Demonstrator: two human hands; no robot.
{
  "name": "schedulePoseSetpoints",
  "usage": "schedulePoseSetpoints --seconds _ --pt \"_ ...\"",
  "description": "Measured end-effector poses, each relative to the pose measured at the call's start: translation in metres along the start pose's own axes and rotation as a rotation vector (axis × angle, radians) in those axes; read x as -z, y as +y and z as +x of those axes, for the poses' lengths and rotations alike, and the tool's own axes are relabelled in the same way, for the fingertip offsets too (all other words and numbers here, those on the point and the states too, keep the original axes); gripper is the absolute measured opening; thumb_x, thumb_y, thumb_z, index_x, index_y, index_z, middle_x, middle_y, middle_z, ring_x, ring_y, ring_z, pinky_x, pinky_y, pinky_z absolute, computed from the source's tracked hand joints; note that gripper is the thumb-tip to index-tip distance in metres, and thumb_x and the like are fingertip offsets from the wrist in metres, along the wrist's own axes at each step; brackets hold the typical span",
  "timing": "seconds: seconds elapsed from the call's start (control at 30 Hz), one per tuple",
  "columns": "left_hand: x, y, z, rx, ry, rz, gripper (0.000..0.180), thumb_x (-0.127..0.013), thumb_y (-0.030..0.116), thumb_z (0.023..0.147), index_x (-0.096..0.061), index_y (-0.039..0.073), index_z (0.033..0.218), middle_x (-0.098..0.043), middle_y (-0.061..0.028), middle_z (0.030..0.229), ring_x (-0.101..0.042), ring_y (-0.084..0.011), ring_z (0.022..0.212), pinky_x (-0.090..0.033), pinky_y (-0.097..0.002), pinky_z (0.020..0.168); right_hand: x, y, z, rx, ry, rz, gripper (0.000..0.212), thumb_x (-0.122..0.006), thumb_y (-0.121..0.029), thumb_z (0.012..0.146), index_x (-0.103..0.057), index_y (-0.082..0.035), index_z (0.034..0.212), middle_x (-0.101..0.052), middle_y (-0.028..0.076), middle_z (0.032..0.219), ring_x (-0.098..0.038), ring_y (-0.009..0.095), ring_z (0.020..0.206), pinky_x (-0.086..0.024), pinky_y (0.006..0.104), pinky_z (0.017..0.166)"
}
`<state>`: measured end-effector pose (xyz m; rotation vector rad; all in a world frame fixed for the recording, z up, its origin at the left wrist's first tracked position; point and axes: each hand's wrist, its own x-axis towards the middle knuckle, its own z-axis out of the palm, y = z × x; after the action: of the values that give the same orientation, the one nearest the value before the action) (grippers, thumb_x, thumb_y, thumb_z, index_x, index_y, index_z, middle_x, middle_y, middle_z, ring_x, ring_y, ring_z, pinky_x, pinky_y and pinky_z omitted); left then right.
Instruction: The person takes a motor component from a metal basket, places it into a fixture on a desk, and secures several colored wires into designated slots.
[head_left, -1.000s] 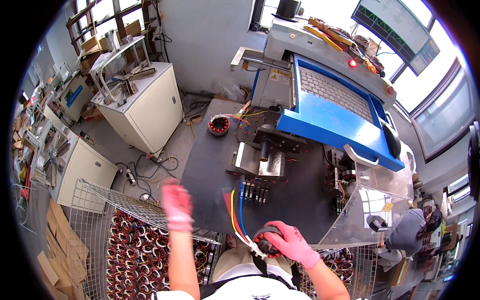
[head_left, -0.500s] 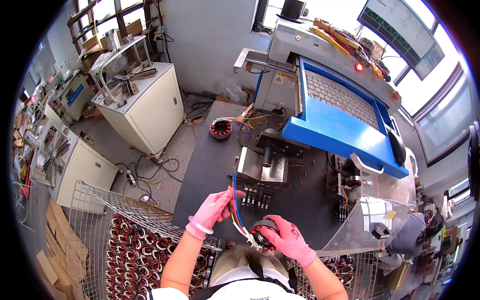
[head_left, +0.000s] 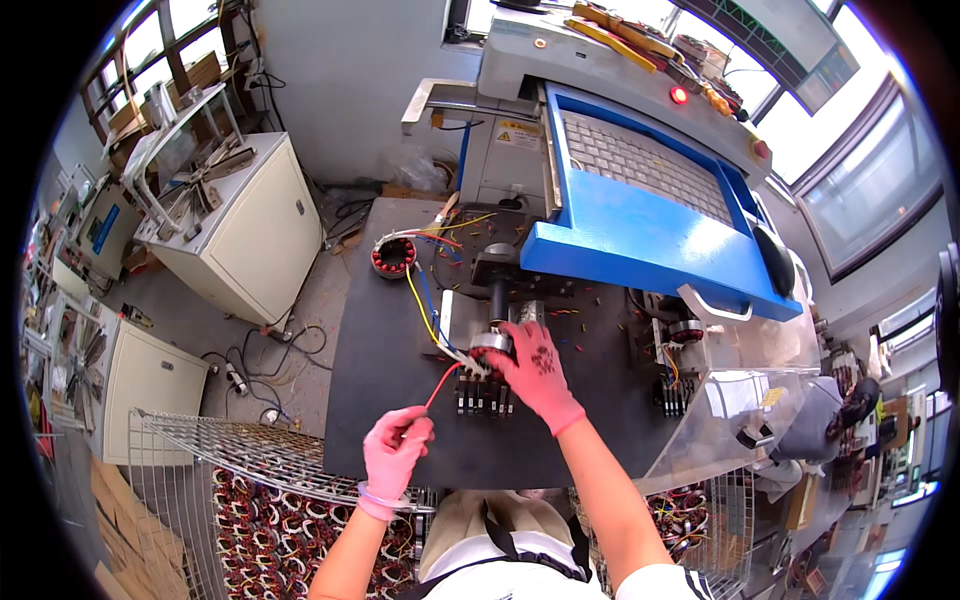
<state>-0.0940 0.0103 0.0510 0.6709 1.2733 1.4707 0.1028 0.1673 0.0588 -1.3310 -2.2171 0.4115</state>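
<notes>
The black table [head_left: 375, 375] spreads beneath me, the metal fixture [head_left: 458, 315] standing on it. At the fixture's near side, my right hand [head_left: 540, 370] curls closed around the stator [head_left: 490, 343], silver rim farther, red windings nearer; my fingers hide its exact axis. My left hand [head_left: 397, 445] pinches the red lead [head_left: 440, 388], slanting leftward toward me. The yellow lead [head_left: 417, 300] points away, leftward.

grey wall [head_left: 345, 90] at back, bright windows [head_left: 872, 185] far right and upper left. two cream cabinets [head_left: 240, 235] stand on the grey floor [head_left: 298, 385] at left. daylight blows out some panes [head_left: 838, 130].
</notes>
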Motion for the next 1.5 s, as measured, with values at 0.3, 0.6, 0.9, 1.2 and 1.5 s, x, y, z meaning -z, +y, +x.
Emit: schedulePoseSetpoints --seconds 0.3,0.6,0.9,1.2,1.5 --pt "-0.022 -0.041 0.04 -0.218 -0.196 0.252 0.021 -0.064 0.0 0.089 -0.059 0.001 0.109 -0.064 -0.0027 0.089 -0.058 -0.0061 0.074 -0.048 -0.0206 0.064 -0.015 0.04 0.068 0.091 -0.042 -0.072 0.044 -0.072 -0.03 0.077 -0.06 -0.012 0.116 -0.055 0.01 0.109 -0.051 0.031 0.106 -0.045 0.0441 0.09" --pt "-0.023 -0.023 0.036 -0.265 -0.112 0.46 0.03 -0.069 0.008 0.086 -0.06 0.002 0.114 -0.061 -0.0061 0.101 -0.06 -0.0102 0.074 -0.051 -0.023 0.065 -0.017 0.004 0.018 -0.096 0.082 0.156 0.024 -0.07 -0.031 0.08 -0.068 -0.009 0.09 -0.061 0.007 0.087 -0.058 0.029 0.084 -0.048 0.0412 0.073" --pt "-0.042 -0.013 0.003 -0.464 -0.291 1.005 0.036 -0.073 0.022 0.081 -0.064 0.005 0.111 -0.061 -0.0098 0.102 -0.06 -0.0203 0.068 -0.051 -0.0319 0.064 -0.028 0.002 0.004 -0.559 -0.588 1.09 0.02 -0.067 -0.022 0.087 -0.068 -0.002 0.087 -0.062 -0.001 0.07 -0.049 0.004 0.058 -0.037 0.0207 0.053" --pt "-0.043 -0.072 0.001 -0.439 -0.361 1.57 0.059 -0.062 0.031 0.086 -0.043 0.014 0.139 -0.054 -0.0085 0.099 -0.061 -0.0261 0.085 -0.051 -0.0415 0.07 -0.015 0.016 0.0 -0.299 -0.367 0.483 0.018 -0.064 -0.019 0.084 -0.062 -0.003 0.094 -0.063 0.008 0.072 -0.059 0.017 0.057 -0.047 0.0318 0.059" --pt "-0.039 -0.102 0.002 -0.476 -0.357 1.716 0.056 -0.059 0.031 0.087 -0.043 0.013 0.138 -0.052 -0.0065 0.099 -0.058 -0.0228 0.089 -0.049 -0.0402 0.068 -0.031 0.021 -0.006 -0.134 -0.319 0.346 0.02 -0.064 -0.023 0.085 -0.061 -0.006 0.096 -0.066 0.011 0.079 -0.063 0.027 0.072 -0.048 0.0367 0.067"
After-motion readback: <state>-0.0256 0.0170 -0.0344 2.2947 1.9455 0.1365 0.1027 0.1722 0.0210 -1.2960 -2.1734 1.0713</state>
